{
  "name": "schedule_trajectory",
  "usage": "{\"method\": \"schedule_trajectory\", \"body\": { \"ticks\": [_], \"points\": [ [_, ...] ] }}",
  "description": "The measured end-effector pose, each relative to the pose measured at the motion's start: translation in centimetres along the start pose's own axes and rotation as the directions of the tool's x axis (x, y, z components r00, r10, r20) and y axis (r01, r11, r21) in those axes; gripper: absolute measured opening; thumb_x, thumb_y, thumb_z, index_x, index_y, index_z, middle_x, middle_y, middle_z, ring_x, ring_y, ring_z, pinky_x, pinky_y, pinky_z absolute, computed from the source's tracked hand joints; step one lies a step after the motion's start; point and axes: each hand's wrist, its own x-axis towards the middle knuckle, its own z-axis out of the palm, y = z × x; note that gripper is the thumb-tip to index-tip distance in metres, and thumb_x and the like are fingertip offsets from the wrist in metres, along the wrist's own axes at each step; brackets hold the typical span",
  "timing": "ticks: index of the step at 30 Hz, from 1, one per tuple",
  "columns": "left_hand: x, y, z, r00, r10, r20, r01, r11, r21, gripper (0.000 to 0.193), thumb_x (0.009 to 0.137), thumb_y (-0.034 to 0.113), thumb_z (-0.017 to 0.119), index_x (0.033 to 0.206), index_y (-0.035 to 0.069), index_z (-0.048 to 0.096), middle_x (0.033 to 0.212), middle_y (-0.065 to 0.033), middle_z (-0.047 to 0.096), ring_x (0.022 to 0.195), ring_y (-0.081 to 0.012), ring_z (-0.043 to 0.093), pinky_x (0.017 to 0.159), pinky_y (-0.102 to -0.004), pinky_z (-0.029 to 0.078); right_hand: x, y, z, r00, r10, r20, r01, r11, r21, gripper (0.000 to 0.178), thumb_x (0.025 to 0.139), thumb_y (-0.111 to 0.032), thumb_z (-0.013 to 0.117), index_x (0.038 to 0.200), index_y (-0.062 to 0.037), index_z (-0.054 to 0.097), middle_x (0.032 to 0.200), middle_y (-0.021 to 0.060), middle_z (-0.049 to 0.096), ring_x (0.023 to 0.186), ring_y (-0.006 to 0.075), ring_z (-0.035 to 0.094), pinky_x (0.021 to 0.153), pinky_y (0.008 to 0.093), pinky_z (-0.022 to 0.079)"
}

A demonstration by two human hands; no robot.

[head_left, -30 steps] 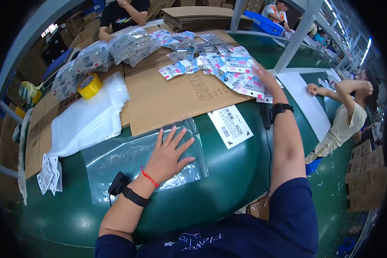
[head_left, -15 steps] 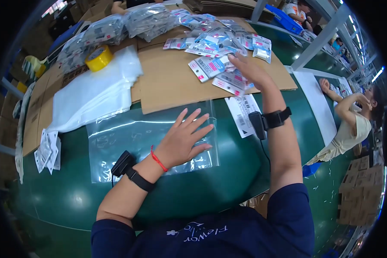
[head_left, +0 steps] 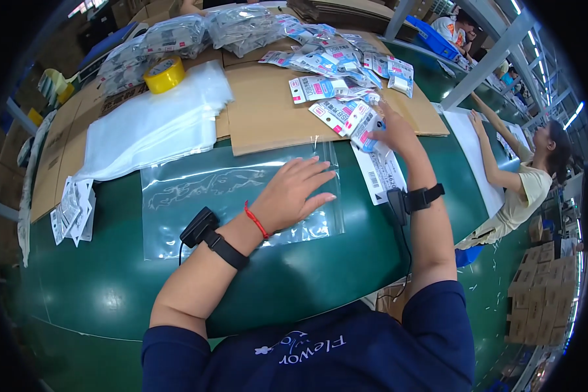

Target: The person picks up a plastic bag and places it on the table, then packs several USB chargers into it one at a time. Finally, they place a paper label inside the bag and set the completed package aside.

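Note:
A large clear plastic bag (head_left: 196,196) lies flat on the green table. My left hand (head_left: 298,195) rests palm down on its right part, fingers stretched out and nothing in them. At the near edge of a packet pile, my right hand (head_left: 396,130) has thumb and fingers closed on a small blue-and-white packet (head_left: 366,129) with pink print. Some of those fingertips are hidden among the packets. Similar packets (head_left: 330,60) are heaped behind it on a brown cardboard sheet (head_left: 261,124). A white label sheet (head_left: 377,178) with a barcode lies just below the right hand, partly covered.
To the left, a stack of translucent bags (head_left: 150,130) has a yellow tape roll (head_left: 164,74) on it. Filled clear bags (head_left: 173,34) sit behind. White tags (head_left: 74,212) lie at far left. Beyond a grey metal post (head_left: 483,55), a co-worker (head_left: 532,183) reaches over another table.
My right hand has drawn nearer and closed on a packet, shifting several packets toward me. My left hand stays on the bag, its fingers less spread. The co-worker's arms now reach forward.

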Motion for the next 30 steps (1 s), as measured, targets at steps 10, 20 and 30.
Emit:
{"method": "schedule_trajectory", "body": {
  "ticks": [10,20,30],
  "points": [
    [2.1,-1.0,1.5,0.798,-0.562,-0.219,0.034,0.404,-0.914,0.041,0.096,0.022,0.051,0.130,-0.001,0.044,0.123,-0.0134,0.056,0.115,-0.0212,0.053,0.095,-0.0341,0.044,-3.1,-5.4,-3.9,0.943,-0.314,0.112,0.095,0.575,0.813,0.028,0.081,-0.018,0.071,0.102,-0.0019,0.066,0.090,0.0004,0.065,0.083,0.0080,0.058,0.074,0.0254,0.048],
    [0.2,-2.1,-0.3,0.698,-0.715,0.040,0.178,0.119,-0.977,0.029,0.095,0.023,0.054,0.115,0.003,0.056,0.107,-0.0065,0.063,0.094,-0.0172,0.063,0.078,-0.0312,0.053,7.2,-5.0,6.8,0.938,-0.180,-0.295,0.235,0.958,0.164,0.033,0.066,-0.021,0.070,0.097,-0.0080,0.069,0.111,0.0145,0.059,0.095,0.0390,0.061,0.078,0.0454,0.050],
    [0.1,-3.6,-0.7,0.646,-0.761,-0.057,0.171,0.217,-0.961,0.029,0.093,0.026,0.055,0.113,0.005,0.056,0.103,-0.0058,0.064,0.089,-0.0166,0.064,0.074,-0.0301,0.053,5.6,-10.6,9.4,0.915,-0.398,-0.071,0.401,0.870,0.288,0.035,0.072,-0.016,0.066,0.107,-0.0131,0.065,0.122,0.0145,0.053,0.106,0.0366,0.056,0.085,0.0455,0.046]
  ]
}}
